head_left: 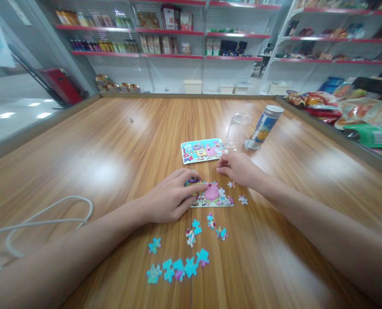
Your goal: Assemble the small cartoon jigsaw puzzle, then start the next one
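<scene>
A partly built jigsaw (214, 195) with pink and blue cartoon art lies mid-table. My left hand (171, 198) rests flat on its left part, fingers stretched over the pieces. My right hand (239, 168) hovers just beyond the jigsaw's upper right, fingers curled in a pinch; what they hold is too small to make out. Several loose blue pieces (178, 268) lie nearer to me, and a few more (210, 225) sit just below the jigsaw. A colourful reference picture (202, 150) lies beyond the hands.
A clear plastic tube (237, 131) and a printed can (266, 126) with a white lid stand at the right back. A white cable (49, 219) loops on the left. Snack bags (355, 111) pile at the table's right edge. Store shelves (171, 43) line the back.
</scene>
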`<state>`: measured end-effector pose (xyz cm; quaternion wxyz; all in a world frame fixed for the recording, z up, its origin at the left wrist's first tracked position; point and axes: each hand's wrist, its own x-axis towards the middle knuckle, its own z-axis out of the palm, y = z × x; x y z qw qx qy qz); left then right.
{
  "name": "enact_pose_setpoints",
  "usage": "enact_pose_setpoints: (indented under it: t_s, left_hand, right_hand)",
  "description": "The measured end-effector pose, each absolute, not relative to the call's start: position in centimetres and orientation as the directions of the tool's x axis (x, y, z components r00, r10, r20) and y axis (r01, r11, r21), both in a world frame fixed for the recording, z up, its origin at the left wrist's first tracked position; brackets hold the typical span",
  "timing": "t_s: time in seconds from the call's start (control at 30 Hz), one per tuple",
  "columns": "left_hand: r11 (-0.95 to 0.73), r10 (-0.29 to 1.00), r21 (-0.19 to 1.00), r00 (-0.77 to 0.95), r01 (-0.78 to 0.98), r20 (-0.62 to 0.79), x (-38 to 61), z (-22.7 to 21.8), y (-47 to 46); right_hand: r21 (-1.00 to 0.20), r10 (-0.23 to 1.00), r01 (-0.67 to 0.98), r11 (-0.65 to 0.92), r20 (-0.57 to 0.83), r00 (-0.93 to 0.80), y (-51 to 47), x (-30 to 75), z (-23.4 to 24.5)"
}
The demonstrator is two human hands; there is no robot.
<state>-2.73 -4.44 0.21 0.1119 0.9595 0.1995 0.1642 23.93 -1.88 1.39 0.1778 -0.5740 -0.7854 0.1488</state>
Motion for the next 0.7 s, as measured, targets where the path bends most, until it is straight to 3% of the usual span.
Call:
enact_pose_setpoints:
  t_s: [0.3, 0.5, 0.7]
  left_hand:
    - [-0.901, 0.409, 0.278, 0.865, 0.333, 0.291, -2.79, 0.16, -4.42]
    - [-0.886, 0.43, 0.32, 0.854, 0.337, 0.292, -2.75, 0.23, -4.37]
    - [-0.887, 0.427, 0.317, 0.857, 0.336, 0.287, -2.81, 0.17, -4.32]
  right_hand:
    - [-0.377, 0.943, 0.867, 0.325, 0.064, -0.325, -2.19, 24.31, 1.46]
    - [-0.259, 0.917, 0.88, 0.398, 0.084, -0.39, -2.11, 24.48, 1.54]
    - [-0.274, 0.897, 0.856, 0.437, 0.069, -0.436, -2.11, 24.42, 2.14]
